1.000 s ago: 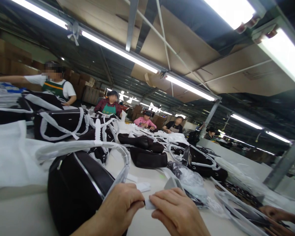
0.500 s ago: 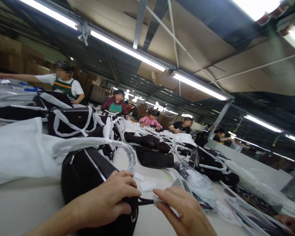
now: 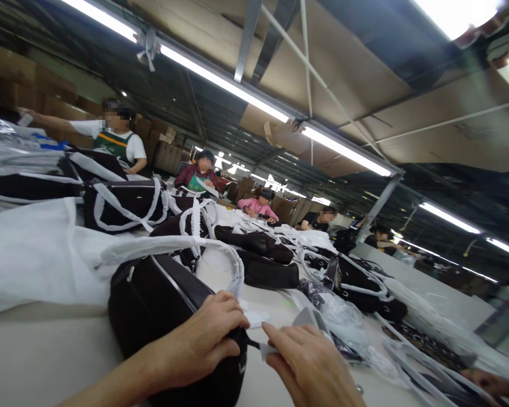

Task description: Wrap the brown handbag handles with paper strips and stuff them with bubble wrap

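Note:
A black handbag [image 3: 152, 311] lies in front of me on the pale table, a zipper along its top and a white-wrapped handle [image 3: 212, 244] arching over it. My left hand [image 3: 212, 333] grips the end of the bag, thumb on the near side and fingers over the top. A short black strap [image 3: 252, 342] runs out from that end. My right hand [image 3: 305, 356] pinches a piece of white wrapping [image 3: 268, 350] around the strap's outer end between thumb and fingers.
White cloth [image 3: 29, 254] covers the table at left. More black bags [image 3: 267, 270] and clear plastic wrap [image 3: 343, 314] lie beyond. Several co-workers, one in a green apron [image 3: 112, 146], work farther back. Someone's hand [image 3: 487, 381] shows at the right edge.
The bag and my left hand have shifted slightly right in view. My hands are a little closer together, and less of the strap shows between them.

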Available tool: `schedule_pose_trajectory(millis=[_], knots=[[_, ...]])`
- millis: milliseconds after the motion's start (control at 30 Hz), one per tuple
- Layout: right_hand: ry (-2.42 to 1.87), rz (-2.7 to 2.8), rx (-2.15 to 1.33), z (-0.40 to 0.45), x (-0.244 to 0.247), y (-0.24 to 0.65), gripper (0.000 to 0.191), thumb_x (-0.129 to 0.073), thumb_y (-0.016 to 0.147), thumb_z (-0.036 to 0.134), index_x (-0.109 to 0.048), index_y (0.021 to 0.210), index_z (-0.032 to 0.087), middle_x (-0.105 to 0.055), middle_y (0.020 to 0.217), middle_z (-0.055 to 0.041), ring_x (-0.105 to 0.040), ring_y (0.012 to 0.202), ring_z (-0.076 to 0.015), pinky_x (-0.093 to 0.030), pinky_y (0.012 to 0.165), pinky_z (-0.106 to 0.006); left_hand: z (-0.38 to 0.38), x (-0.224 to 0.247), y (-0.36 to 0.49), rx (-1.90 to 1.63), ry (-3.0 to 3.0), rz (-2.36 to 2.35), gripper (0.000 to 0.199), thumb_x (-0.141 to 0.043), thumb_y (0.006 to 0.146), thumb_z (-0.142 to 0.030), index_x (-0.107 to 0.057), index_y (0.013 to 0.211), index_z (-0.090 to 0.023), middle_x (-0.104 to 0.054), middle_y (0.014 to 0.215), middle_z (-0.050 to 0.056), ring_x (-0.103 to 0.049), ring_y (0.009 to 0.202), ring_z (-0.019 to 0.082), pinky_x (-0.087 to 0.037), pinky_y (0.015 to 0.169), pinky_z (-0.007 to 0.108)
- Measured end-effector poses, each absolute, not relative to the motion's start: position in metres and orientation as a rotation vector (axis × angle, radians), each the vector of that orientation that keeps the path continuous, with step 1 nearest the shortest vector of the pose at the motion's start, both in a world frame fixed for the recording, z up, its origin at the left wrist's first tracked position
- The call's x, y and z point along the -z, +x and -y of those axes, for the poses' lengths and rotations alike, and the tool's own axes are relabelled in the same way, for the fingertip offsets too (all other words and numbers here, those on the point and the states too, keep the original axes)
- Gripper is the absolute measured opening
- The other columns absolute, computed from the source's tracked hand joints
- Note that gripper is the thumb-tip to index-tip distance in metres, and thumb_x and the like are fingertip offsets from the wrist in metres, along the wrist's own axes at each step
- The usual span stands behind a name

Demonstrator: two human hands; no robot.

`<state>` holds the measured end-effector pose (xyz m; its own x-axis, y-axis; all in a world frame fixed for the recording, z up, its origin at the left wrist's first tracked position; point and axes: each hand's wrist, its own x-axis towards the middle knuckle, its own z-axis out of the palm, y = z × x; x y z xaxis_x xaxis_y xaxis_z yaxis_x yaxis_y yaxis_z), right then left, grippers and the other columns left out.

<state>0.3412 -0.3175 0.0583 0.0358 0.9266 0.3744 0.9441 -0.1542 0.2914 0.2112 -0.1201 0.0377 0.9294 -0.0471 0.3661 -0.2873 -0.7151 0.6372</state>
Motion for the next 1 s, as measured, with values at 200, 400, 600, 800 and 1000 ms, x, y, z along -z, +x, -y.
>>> schedule_pose_trajectory(millis=[200, 400, 600, 800, 1000], knots=[[-2.310, 1.933, 0.714, 0.292, -0.050, 0.331, 0.043, -0.070, 0.074, 0.004, -0.063, 0.114, 0.019, -0.076, 0.088, -0.0016, -0.071, 0.077, -0.0228, -0.046, 0.067, -0.033, 0.118, -0.030, 0.209, -0.417, 2.249, 0.232, 0.046, -0.056, 0.076, 0.003, -0.058, 0.115, -0.022, -0.056, 0.118, 0.004, -0.043, 0.118, 0.021, -0.033, 0.108, 0.036], [-2.299, 1.895, 0.656, 0.273, -0.054, 0.322, 0.065, -0.060, 0.072, 0.000, -0.050, 0.135, 0.013, -0.079, 0.091, -0.0029, -0.072, 0.074, -0.0238, -0.046, 0.065, -0.033, 0.117, -0.035, 0.212, -0.437, 2.289, 0.249, 0.039, -0.058, 0.077, -0.003, -0.058, 0.112, -0.022, -0.057, 0.122, 0.004, -0.044, 0.118, 0.023, -0.031, 0.109, 0.041], [-2.369, 1.849, 0.547, 0.274, -0.063, 0.319, 0.056, -0.055, 0.077, 0.001, -0.057, 0.131, 0.018, -0.078, 0.095, -0.0027, -0.072, 0.075, -0.0248, -0.044, 0.062, -0.033, 0.123, -0.048, 0.223, -0.379, 2.490, 0.240, 0.017, -0.058, 0.086, -0.009, -0.068, 0.087, -0.022, -0.063, 0.107, 0.002, -0.046, 0.109, 0.025, -0.036, 0.099, 0.042], [-2.360, 1.792, 0.427, 0.278, -0.069, 0.319, 0.054, -0.061, 0.081, 0.005, -0.057, 0.133, 0.020, -0.078, 0.103, -0.0049, -0.073, 0.083, -0.0259, -0.052, 0.069, -0.033, 0.139, -0.034, 0.233, -0.512, 2.581, 0.075, 0.022, -0.049, 0.093, -0.009, -0.067, 0.091, -0.022, -0.063, 0.105, 0.005, -0.046, 0.105, 0.025, -0.037, 0.090, 0.042], [-2.013, 1.343, 0.373, 0.336, -0.080, 0.355, 0.033, -0.056, 0.093, 0.034, -0.066, 0.122, 0.022, -0.075, 0.107, -0.0092, -0.072, 0.089, -0.0228, -0.059, 0.080, -0.035, 0.141, -0.030, 0.232, -0.532, 2.581, 0.069, 0.024, -0.047, 0.096, -0.010, -0.063, 0.080, -0.019, -0.061, 0.102, 0.004, -0.047, 0.102, 0.023, -0.036, 0.086, 0.040]])
